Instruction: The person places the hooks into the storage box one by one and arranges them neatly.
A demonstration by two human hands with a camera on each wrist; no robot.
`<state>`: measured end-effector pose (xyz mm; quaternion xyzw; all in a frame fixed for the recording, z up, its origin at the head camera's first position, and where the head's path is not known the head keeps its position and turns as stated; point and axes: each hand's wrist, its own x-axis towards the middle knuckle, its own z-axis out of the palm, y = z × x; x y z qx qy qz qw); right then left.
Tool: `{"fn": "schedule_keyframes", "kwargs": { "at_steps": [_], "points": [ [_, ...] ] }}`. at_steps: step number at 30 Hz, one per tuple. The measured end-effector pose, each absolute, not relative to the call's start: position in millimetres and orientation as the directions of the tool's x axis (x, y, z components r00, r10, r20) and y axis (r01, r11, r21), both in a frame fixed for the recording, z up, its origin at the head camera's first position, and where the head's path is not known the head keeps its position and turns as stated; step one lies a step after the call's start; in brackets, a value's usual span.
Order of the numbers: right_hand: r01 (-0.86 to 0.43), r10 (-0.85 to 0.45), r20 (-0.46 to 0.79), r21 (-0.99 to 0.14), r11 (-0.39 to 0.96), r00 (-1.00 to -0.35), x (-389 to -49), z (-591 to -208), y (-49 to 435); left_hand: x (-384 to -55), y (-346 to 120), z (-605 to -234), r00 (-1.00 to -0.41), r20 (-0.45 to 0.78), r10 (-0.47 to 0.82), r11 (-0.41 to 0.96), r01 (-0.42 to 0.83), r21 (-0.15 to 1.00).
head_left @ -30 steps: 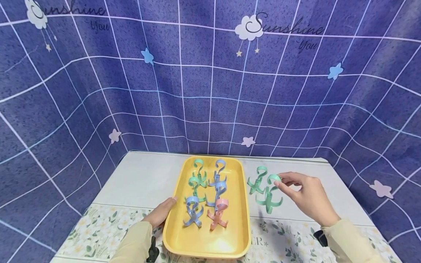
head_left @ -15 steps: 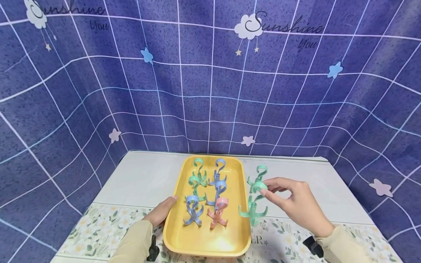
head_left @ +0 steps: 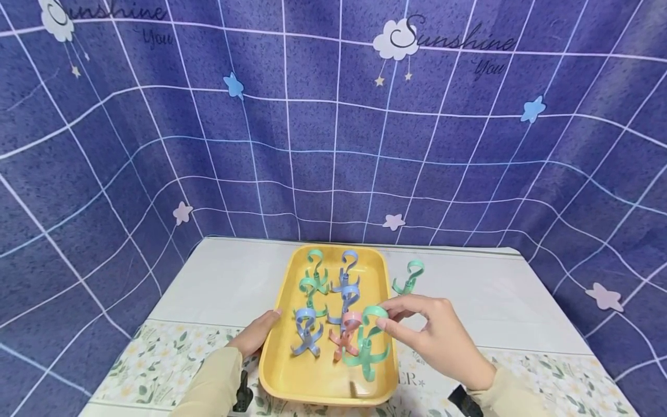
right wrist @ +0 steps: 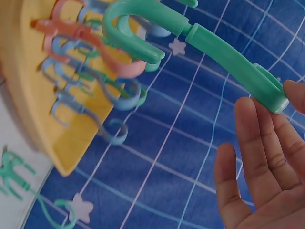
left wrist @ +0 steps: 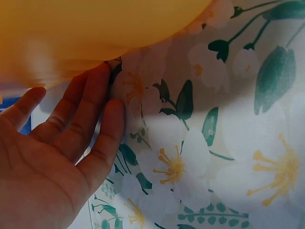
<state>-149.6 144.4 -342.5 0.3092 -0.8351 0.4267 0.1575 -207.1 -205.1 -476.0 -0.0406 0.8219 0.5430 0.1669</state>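
Observation:
My right hand (head_left: 435, 330) pinches a green four-pronged hook (head_left: 366, 350) by its curled top, between thumb and fingertips. That hook hangs prongs down over the front right of the yellow tray (head_left: 307, 383). In the right wrist view the same green hook (right wrist: 228, 64) crosses in front of the tray. My left hand (head_left: 255, 336) touches the tray's left side; in the left wrist view its fingers (left wrist: 97, 90) lie extended against the tray's lower side. Inside the tray stand two green hooks, three blue ones and a pink hook (head_left: 339, 344), partly overlapped by the held one.
Another green hook (head_left: 410, 282) stands on the white tabletop (head_left: 484, 289), right of the tray. A flowered cloth (head_left: 140, 359) covers the near part of the table. Behind and at both sides hangs a blue gridded curtain (head_left: 312, 127).
My right hand has carried the green hook leftward from the table, past the other green hook, to over the tray. The left hand has stayed at the tray's side.

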Motion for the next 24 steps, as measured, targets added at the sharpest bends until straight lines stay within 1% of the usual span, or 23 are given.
{"fn": "schedule_keyframes", "kwargs": {
  "at_steps": [3,11,18,21,24],
  "points": [
    [-0.662,-0.408,0.524,-0.628,0.409,-0.748,-149.6,-344.9,134.4,-206.9,-205.0,-475.4,-0.942,-0.316,0.117,0.406,-0.245,0.88],
    [-0.641,-0.42,0.494,-0.67,0.374,-0.762,-151.8,-355.4,109.5,-206.9,-206.3,-476.3,-0.941,-0.318,0.119,0.404,-0.246,0.881],
    [-0.631,-0.46,0.471,-0.716,0.298,-0.752,-151.9,-371.6,83.0,-206.5,-208.0,-475.1,-0.939,-0.323,0.116,0.405,-0.252,0.879],
    [-0.628,-0.464,0.464,-0.717,0.303,-0.754,-151.5,-378.3,73.9,-206.6,-206.1,-474.5,-0.942,-0.319,0.107,0.409,-0.25,0.877],
    [-0.606,-0.458,0.44,-0.726,0.324,-0.772,-151.3,-383.3,66.2,-206.0,-204.0,-474.4,-0.945,-0.309,0.103,0.405,-0.244,0.881]
  ]
}}
